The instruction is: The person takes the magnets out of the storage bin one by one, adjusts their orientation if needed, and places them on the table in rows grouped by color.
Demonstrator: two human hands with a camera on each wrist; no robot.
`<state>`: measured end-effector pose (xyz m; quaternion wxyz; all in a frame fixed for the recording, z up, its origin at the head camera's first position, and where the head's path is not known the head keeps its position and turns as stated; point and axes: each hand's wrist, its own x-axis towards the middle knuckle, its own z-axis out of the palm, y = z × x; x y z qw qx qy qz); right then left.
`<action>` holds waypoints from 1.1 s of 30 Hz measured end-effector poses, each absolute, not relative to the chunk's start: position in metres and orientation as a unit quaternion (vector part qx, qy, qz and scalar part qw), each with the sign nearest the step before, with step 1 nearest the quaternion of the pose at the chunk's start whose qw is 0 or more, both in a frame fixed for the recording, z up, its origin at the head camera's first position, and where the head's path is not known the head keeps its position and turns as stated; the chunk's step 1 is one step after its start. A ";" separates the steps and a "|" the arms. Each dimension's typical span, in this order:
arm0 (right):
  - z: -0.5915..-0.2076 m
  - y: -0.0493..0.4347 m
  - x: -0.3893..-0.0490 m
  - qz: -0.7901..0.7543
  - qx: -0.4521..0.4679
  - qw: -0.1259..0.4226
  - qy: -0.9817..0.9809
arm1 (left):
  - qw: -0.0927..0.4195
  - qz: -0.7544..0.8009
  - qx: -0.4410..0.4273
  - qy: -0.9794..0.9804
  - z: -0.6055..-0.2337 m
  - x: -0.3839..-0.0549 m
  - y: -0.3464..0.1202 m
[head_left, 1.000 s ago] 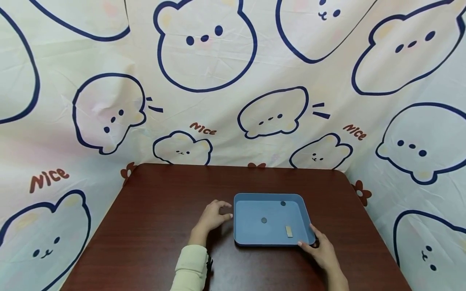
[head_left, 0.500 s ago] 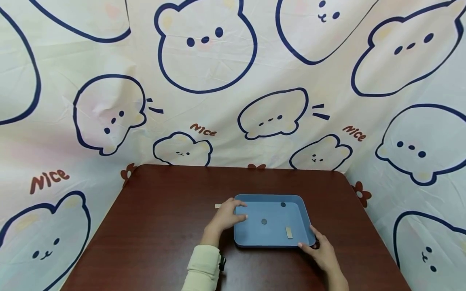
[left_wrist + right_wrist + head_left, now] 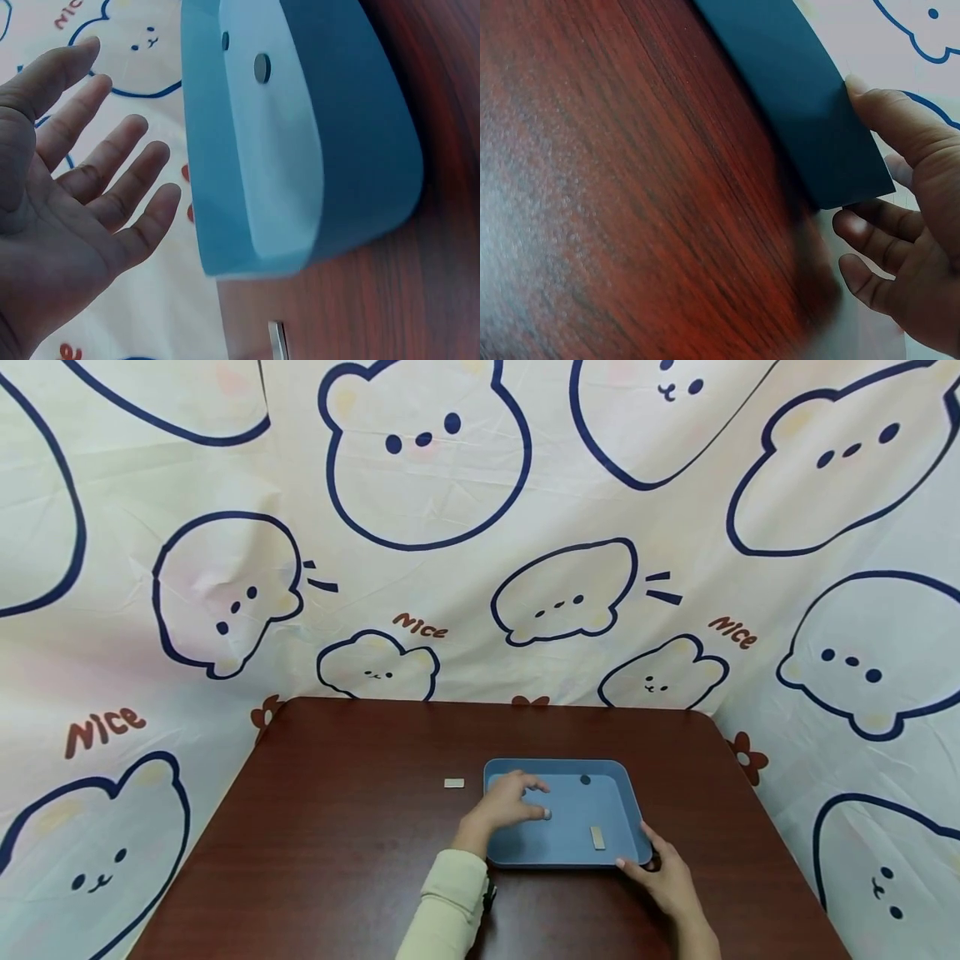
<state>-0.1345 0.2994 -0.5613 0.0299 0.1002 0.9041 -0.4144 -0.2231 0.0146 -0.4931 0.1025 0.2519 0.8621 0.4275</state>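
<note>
A shallow blue tray (image 3: 558, 835) lies on the table. My left hand (image 3: 510, 800) hovers over its left part, fingers spread and loosely bent, with nothing between them; the left wrist view shows the bare palm (image 3: 67, 217). At the tray's near right corner my right hand (image 3: 667, 872) grips the wall, thumb at the front rim and fingers round the side. Inside the tray are a dark round disc (image 3: 585, 780), a pale rectangular piece (image 3: 597, 837), and a second grey disc (image 3: 262, 68), which my left hand hides in the head view.
A similar pale rectangular piece (image 3: 453, 783) lies on the brown wooden table (image 3: 337, 827), left of the tray. A cloth backdrop (image 3: 420, 510) with cartoon bears hangs behind the table and along its sides.
My left hand has moved right, from beside the tray to above it. The pale piece on the table, hidden at first, has come into view. My right hand keeps its grip on the corner.
</note>
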 end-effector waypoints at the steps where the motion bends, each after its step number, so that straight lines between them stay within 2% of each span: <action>1: -0.561 0.299 -0.134 -0.415 0.101 0.029 0.904 | 0.105 0.422 0.254 0.864 -0.493 -0.224 0.017; 12: -0.564 0.299 -0.135 -0.409 0.101 0.020 0.907 | 0.145 0.389 0.282 0.865 -0.503 -0.235 0.049; 17: -0.564 0.300 -0.137 -0.412 0.099 0.021 0.905 | 0.178 0.412 0.275 0.850 -0.511 -0.239 0.060; 33: -0.566 0.301 -0.138 -0.421 0.099 0.026 0.901 | 0.217 0.461 0.228 0.830 -0.520 -0.249 0.089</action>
